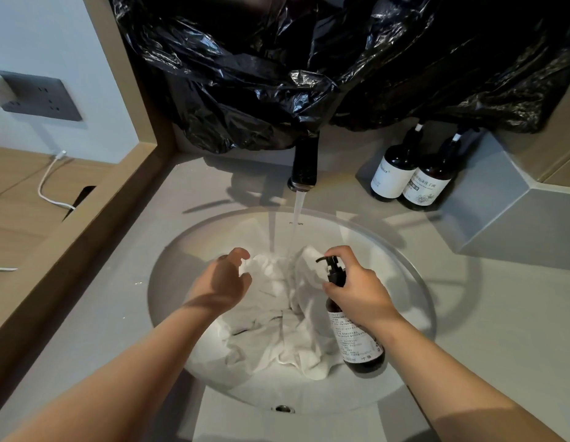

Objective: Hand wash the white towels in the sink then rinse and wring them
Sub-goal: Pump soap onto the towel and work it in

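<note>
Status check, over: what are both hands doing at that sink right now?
Left grip open, above the white towels. Right grip around pump bottle, finger over pump. Towels heaped in sink, tap running. Nothing blocking.

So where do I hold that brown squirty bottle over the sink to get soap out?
Hold the brown pump bottle round its narrow neck, just under the black pump, coming from the right, as the right hand does. The nozzle points left toward the cupped left hand, so that side should stay free, and a finger can reach the pump top from there.
</note>
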### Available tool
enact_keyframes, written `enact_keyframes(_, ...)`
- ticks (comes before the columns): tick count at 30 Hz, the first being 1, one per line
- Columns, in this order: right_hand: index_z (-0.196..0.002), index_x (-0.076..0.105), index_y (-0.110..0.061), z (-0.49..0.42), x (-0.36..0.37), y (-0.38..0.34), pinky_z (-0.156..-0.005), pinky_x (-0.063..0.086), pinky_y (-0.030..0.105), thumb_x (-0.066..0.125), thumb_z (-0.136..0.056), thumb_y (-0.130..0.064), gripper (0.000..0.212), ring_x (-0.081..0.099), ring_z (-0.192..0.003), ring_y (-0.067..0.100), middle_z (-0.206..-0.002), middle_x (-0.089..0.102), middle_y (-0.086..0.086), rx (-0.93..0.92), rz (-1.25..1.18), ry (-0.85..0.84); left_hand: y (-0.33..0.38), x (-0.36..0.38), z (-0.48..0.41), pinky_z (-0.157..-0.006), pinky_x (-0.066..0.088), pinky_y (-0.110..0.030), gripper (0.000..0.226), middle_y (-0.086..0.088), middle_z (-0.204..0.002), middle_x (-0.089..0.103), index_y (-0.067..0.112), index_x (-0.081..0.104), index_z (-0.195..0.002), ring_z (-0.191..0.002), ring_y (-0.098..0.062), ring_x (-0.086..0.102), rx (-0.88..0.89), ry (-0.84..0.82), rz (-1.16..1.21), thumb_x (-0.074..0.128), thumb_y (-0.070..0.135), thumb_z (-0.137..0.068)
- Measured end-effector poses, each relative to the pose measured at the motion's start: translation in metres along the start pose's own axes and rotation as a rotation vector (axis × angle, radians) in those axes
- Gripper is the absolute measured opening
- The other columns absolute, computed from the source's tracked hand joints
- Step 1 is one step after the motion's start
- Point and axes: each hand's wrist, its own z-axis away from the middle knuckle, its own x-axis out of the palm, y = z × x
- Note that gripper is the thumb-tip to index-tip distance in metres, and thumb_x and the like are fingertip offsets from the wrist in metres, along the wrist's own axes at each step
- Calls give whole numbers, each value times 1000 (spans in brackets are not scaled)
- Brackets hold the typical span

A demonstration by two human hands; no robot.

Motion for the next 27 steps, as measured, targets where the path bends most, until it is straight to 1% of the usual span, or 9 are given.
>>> enact_keyframes(3,-118,33,-58,3,-4,-3,-76,52,37,56,-85,-20,56,62,-80,19,-80,63,-7,8,-146,27,10,1,7,-92,44,-28,33,5,-121,56,27,50,-124,-108,-17,53,54,-46,65,55,25,-91)
enact_keyframes(7,-102,38,-50,1,-6,-10,-78,53,40,59,-84,-18,42,62,-78,21,-77,63,-2,-14,-189,110,28,1,13,-100,40,-29,33,6,-126,54,28,53,-124,-119,-14,49,160,-161,96,53,26,-92)
enact_keyframes(9,-104,38,-51,2,-8,-11,-78,53,40,58,-84,-18,43,62,-77,21,-76,62,-2,-10,-194,110,30,-1,12,-102,40,-31,32,5,-129,54,29,53,-125,-120,-15,49,157,-167,71,50,27,-93)
enact_keyframes(12,-111,35,-58,7,-10,-11,-77,52,38,57,-85,-18,53,62,-78,21,-77,63,-2,0,-193,61,25,-5,11,-102,40,-32,31,2,-129,54,27,53,-125,-119,-17,50,130,-141,18,50,28,-94)
enact_keyframes(16,-102,36,-48,10,-5,-7,-76,54,43,55,-84,-17,40,63,-79,26,-82,63,0,24,-121,83,19,-6,13,-97,44,-33,31,4,-128,54,30,51,-125,-113,-17,52,111,-143,-66,47,30,-95)
enact_keyframes(20,-108,33,-57,14,-2,-7,-77,53,41,54,-85,-18,50,63,-81,25,-84,64,-1,37,-145,51,19,-6,15,-97,45,-33,34,8,-133,50,31,47,-130,-117,-17,51,127,-143,-160,44,32,-96)
enact_keyframes(22,-106,35,-56,15,-2,-7,-78,54,41,54,-85,-18,48,62,-81,24,-83,64,-1,37,-159,64,20,-5,17,-99,44,-33,36,9,-135,49,32,46,-131,-120,-17,49,121,-163,-189,43,33,-95)
enact_keyframes(25,-99,37,-50,14,-2,-4,-79,54,42,56,-85,-19,39,62,-81,24,-83,63,-1,56,-181,122,30,-2,25,-102,40,-30,37,8,-138,48,28,48,-130,-124,-16,46,161,-205,-162,46,34,-94)
enact_keyframes(27,-104,38,-52,15,-2,-4,-77,53,37,58,-85,-19,44,62,-80,20,-79,64,-3,59,-244,144,39,7,36,-100,40,-26,43,8,-136,49,29,47,-132,-123,-15,48,195,-307,-60,54,40,-91)
